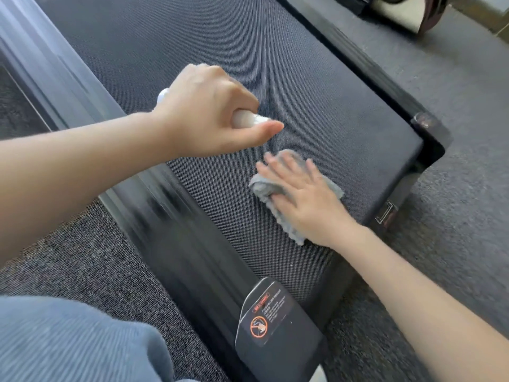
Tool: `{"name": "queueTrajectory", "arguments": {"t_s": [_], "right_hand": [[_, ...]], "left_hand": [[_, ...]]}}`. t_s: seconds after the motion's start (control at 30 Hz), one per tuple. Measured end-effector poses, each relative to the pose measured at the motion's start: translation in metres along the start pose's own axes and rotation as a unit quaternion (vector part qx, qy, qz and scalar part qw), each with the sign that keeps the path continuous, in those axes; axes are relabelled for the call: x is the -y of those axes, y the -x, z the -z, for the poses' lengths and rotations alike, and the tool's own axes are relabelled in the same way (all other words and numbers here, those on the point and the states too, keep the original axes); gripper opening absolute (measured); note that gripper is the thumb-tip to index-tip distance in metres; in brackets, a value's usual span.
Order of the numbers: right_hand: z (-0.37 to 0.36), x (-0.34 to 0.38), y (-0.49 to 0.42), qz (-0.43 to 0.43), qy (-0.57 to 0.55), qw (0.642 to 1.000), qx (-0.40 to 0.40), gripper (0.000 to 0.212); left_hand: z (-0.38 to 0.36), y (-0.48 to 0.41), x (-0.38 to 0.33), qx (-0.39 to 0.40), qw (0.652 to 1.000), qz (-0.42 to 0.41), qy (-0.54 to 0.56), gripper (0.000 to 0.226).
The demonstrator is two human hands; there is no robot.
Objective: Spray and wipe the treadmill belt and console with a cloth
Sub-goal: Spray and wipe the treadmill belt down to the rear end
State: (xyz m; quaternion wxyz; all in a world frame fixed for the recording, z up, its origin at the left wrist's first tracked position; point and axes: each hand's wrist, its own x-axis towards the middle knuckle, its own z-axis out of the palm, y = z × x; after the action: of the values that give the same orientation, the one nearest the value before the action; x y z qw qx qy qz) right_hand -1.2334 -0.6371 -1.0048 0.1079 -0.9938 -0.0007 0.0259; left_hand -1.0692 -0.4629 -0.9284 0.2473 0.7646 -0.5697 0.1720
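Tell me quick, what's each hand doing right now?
Left hand: grips the small white spray bottle.
Right hand: open, pressing the crumpled grey cloth flat.

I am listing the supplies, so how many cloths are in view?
1. The grey cloth lies on the treadmill belt under the flat right hand. The left hand grips a white spray bottle, no cloth. Another could lie out of view.

Crumpled grey cloth [275,188] on black belt [248,64]

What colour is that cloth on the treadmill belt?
Grey. The cloth shows best in the head view, under the right hand.
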Motion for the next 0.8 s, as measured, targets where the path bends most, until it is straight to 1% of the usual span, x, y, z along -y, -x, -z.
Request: {"name": "queueTrajectory", "arguments": {"t_s": [0.1, 0.17, 0.3, 0.43, 0.57, 0.7, 0.8], "right_hand": [[0.011, -0.040, -0.002, -0.100, -0.029, 0.994, -0.030, 0.049], [0.015, -0.055, -0.002, -0.125, -0.028, 0.991, -0.029, 0.049], [0.013, -0.058, -0.003, -0.124, -0.023, 0.992, -0.031, 0.050], [0.012, -0.058, -0.002, -0.121, -0.034, 0.991, -0.042, 0.049], [0.011, -0.059, -0.002, -0.115, -0.031, 0.992, -0.048, 0.048], [0.009, -0.060, -0.003, -0.115, -0.024, 0.992, -0.053, 0.048], [0.008, -0.059, -0.003, -0.114, -0.021, 0.992, -0.056, 0.049]], "left_hand": [[-0.001, 0.014, -0.005, 0.025, 0.999, -0.029, 0.013, 0.056], [-0.007, 0.021, -0.012, 0.048, 0.998, -0.050, 0.014, 0.055], [-0.023, 0.035, -0.019, 0.065, 0.995, -0.070, -0.017, 0.054], [-0.030, 0.047, -0.022, 0.047, 0.996, -0.077, -0.008, 0.052], [-0.031, 0.047, -0.025, 0.046, 0.995, -0.084, -0.007, 0.053], [-0.032, 0.040, -0.032, 0.025, 0.998, -0.059, -0.019, 0.057], [-0.037, 0.036, -0.042, -0.004, 0.999, -0.042, 0.003, 0.055]]}}
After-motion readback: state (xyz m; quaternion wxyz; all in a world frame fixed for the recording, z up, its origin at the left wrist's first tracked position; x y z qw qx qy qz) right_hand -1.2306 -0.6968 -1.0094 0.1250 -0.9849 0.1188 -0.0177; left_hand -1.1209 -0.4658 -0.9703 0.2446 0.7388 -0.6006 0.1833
